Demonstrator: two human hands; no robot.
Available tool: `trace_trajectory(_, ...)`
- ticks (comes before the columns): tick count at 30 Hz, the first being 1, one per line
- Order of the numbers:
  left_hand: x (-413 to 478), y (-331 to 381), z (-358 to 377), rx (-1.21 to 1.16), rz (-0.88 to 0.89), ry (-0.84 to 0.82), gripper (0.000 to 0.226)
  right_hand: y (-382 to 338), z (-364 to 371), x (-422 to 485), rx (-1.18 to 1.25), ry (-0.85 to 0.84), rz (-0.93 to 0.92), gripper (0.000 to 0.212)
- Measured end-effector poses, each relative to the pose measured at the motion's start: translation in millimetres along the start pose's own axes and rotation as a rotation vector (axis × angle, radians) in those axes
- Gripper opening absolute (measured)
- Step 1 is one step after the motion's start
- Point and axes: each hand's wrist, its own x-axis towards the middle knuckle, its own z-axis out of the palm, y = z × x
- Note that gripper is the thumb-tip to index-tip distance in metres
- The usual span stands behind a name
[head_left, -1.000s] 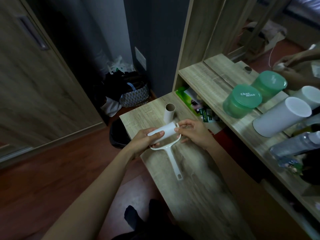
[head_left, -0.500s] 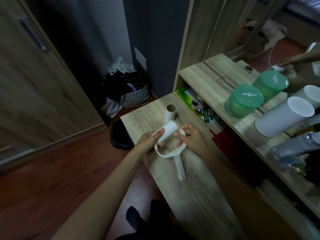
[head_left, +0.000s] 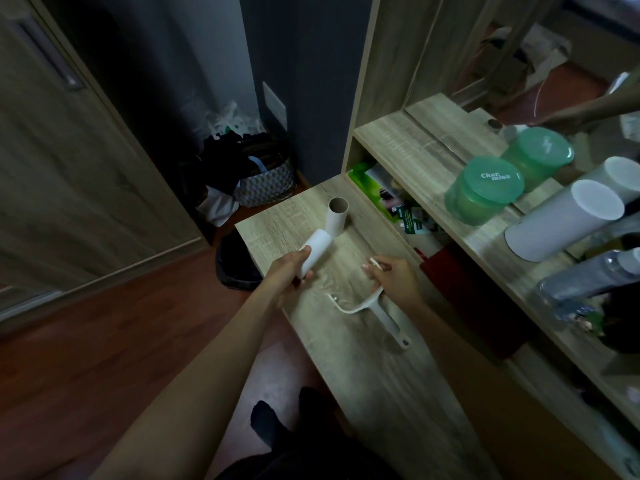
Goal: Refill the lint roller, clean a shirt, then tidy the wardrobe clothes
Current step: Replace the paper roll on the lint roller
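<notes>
**Now the refill roll and the roller frame are being held apart**

Clearly, the left hand (head_left: 289,275) is gripping the white refill roll (head_left: 317,249), with its fingers curled round the near end. Most of the roll is sticking out on the far side of the hand. Its far end is sitting just beside the empty cardboard core (head_left: 337,216), which is standing upright on the wooden table (head_left: 381,393).

The right hand (head_left: 393,277) is pinching the right arm of the lint roller frame (head_left: 384,315), and the tip of this arm is showing above the fingers. The left arm of the frame is pointing toward the left hand, apart from it and from the roll. The handle is reaching toward the near right, low over the table, and I cannot tell if it is touching.

On the shelf at the right, a green jar (head_left: 485,190) and a white canister (head_left: 561,220) are standing.
</notes>
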Motion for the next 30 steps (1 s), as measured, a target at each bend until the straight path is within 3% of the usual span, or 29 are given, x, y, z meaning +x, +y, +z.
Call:
trace_trajectory(3,1,-1,-2,0.111,0.016,-0.018,0.027,11,-2,8,-0.021,0.021,0.054,0.021)
trace_trajectory(9,4,-9,-9,0.332,0.186,-0.044,0.042,25,-2,19,-0.244,0.065,0.019,0.019)
trace_trajectory(12,4,-8,-10,0.324,0.229,-0.010,0.045,33,-1,22,-0.306,0.044,0.022,0.020)
trace_trajectory(15,3,-6,-10,0.318,0.288,0.031,0.024,31,2,22,-0.362,0.080,0.002,0.027)
trace_trajectory(17,5,-6,-10,0.324,0.325,0.046,0.032,20,5,20,-0.362,0.146,-0.068,0.031)
trace_trajectory(20,9,-3,-11,0.338,0.321,0.034,0.043,-8,11,13,-0.199,0.114,-0.162,0.030)
trace_trajectory(24,11,4,-6,0.324,0.320,0.022,0.042,-39,19,1,0.222,-0.152,-0.069,0.036)
trace_trajectory(30,17,14,-6,0.151,0.256,0.009,0.033,-48,22,2,0.444,-0.163,0.008,0.041)
